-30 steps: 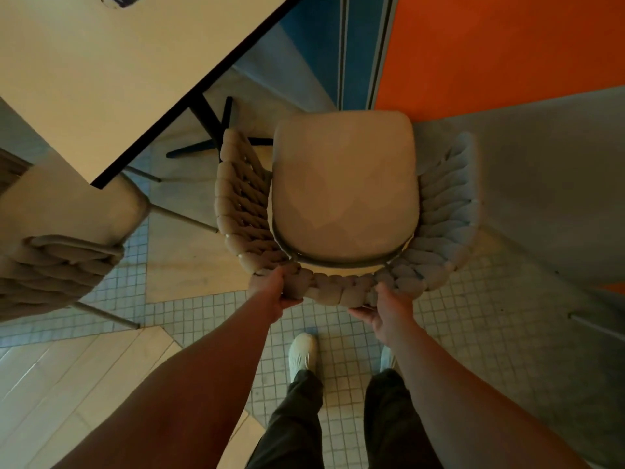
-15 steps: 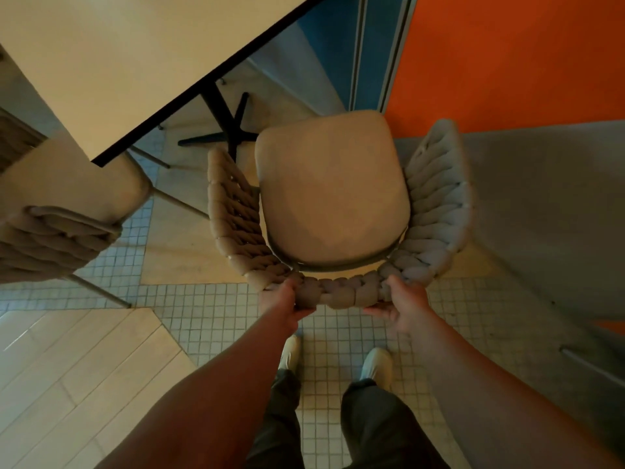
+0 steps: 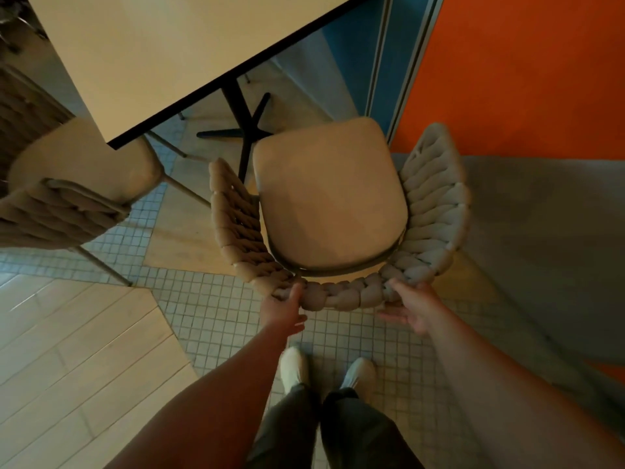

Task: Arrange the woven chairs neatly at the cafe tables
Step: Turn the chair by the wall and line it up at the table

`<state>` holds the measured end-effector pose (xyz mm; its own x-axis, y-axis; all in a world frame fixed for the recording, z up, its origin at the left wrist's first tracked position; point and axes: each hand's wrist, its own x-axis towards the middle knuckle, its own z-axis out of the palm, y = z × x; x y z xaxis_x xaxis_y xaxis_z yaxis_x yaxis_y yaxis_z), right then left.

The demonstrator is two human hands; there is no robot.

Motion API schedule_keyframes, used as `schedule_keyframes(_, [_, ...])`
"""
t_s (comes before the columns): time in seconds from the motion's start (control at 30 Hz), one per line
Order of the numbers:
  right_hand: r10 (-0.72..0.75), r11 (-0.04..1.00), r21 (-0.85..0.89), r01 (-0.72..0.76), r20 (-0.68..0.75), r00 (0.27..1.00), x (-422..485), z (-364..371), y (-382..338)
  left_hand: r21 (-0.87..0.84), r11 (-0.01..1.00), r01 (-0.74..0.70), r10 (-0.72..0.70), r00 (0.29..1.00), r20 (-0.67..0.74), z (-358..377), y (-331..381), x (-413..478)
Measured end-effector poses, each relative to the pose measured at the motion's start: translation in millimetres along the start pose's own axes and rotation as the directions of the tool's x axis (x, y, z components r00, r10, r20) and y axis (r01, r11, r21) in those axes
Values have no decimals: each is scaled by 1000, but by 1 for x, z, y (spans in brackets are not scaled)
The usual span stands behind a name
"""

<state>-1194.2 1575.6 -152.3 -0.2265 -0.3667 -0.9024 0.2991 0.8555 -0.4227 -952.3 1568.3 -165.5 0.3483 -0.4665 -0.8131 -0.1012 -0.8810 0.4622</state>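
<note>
A beige woven chair [image 3: 329,194] with a padded seat stands straight ahead of me, its braided back rail [image 3: 341,296] nearest me and its seat front facing the pale cafe table [image 3: 162,55]. My left hand [image 3: 282,309] is at the rail's left end, thumb lying on the braid, fingers loose below it. At the rail's right end, my right hand [image 3: 409,306] has straight, spread fingers and only the fingertips touch the weave. A second woven chair [image 3: 77,170] sits at the left, its seat partly under the table.
The table's black pedestal base [image 3: 243,130] stands just beyond the chair's front left corner. An orange wall [image 3: 524,69] and a grey ledge [image 3: 548,231] close off the right side. My shoes [image 3: 294,367] stand on small floor tiles behind the chair.
Both hands gripped the back rail earlier; their fingers have since loosened and straightened. The chair has turned slightly and moved nearer the table's pedestal.
</note>
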Motion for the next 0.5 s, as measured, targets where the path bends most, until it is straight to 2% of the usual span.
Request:
schedule_keyframes(0.03, [-18,989,-148,6,-80,997,-4,-1,-1,245,967,-69,74,997,-10,-9,-1,-1])
schedule_keyframes(0.07, [-85,935,-353,16,-180,980,-5,-2,0,495,858,-140,170,985,-15,-19,-2,-1])
schedule_keyframes(0.1, [-196,825,-564,18,-257,946,-10,0,0,695,692,-198,274,962,1,-27,-3,-1])
schedule_keyframes(0.17, [-462,511,-859,37,-238,855,-24,8,0,866,394,-308,451,886,110,-40,1,-7])
schedule_keyframes(0.23, [-609,307,-945,112,-105,786,-36,19,-2,852,250,-461,567,783,257,-43,8,-15])
schedule_keyframes(0.3, [-679,159,-963,216,52,732,-39,27,-1,758,210,-617,647,669,365,-46,12,-15])
schedule_keyframes(0.33, [-670,99,-958,270,137,730,-38,28,-1,719,188,-669,677,619,398,-46,13,-11])
schedule_keyframes(0.4, [-535,-38,-948,315,286,795,-36,27,-1,696,80,-713,695,541,474,-45,11,-3])
schedule_keyframes(0.43, [-459,-90,-942,322,326,827,-34,24,-1,701,24,-712,690,519,504,-44,9,1])
schedule_keyframes(0.5, [-380,-176,-928,328,371,847,-27,20,-4,708,-20,-706,668,518,535,-41,9,2])
